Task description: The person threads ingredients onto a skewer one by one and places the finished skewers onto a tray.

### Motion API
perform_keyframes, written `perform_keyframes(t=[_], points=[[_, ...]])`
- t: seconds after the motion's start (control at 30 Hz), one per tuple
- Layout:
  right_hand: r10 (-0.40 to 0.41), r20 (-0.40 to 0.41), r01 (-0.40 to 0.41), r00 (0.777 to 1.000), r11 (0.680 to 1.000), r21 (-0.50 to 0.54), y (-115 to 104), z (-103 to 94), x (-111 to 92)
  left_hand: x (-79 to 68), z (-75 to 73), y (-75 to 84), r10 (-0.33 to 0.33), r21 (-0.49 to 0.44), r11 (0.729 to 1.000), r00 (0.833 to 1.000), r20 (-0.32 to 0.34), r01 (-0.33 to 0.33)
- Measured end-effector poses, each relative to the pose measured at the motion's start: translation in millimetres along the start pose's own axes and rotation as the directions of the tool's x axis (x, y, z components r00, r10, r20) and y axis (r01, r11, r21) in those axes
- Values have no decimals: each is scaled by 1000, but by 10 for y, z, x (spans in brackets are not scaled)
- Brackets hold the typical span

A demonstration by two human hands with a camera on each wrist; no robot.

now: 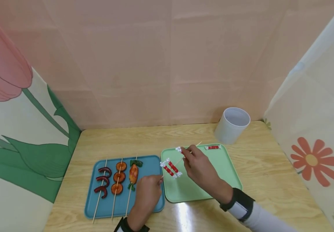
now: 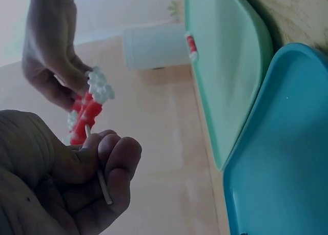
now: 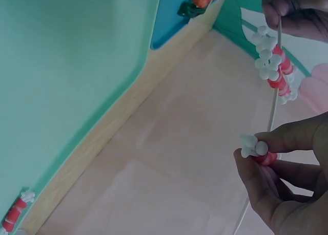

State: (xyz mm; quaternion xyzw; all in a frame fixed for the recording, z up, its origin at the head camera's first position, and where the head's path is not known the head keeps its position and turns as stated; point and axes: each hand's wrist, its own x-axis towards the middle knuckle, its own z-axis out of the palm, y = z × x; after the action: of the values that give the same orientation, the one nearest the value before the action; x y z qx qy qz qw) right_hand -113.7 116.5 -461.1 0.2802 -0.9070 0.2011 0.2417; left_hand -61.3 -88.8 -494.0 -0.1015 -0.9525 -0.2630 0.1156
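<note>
Over the seam between the trays, my left hand grips a thin wooden skewer near one end, with a short stub showing past the fingers in the left wrist view. Two red toy food pieces with white knobbly ends sit side by side on the skewer, close to that hand. Farther along it, my right hand pinches a third red-and-white piece between thumb and fingertips, and the skewer runs on past it. Another such piece lies at the far edge of the green tray.
On the left, a blue tray bears three loaded skewers: dark curled pieces, round orange-brown slices and an orange piece with green ends. A white cylindrical container stands at the back right of the wooden table.
</note>
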Motion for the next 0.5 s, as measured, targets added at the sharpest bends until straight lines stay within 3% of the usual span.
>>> perform_keyframes(t=[0.37, 0.5], points=[[41, 66, -36, 997, 996, -82, -54, -17, -31, 27, 14, 11, 6, -21, 1000, 1000, 10, -6], [20, 60, -14, 998, 995, -97, -87, 29, -46, 31, 15, 19, -2, -20, 1000, 1000, 16, 2]])
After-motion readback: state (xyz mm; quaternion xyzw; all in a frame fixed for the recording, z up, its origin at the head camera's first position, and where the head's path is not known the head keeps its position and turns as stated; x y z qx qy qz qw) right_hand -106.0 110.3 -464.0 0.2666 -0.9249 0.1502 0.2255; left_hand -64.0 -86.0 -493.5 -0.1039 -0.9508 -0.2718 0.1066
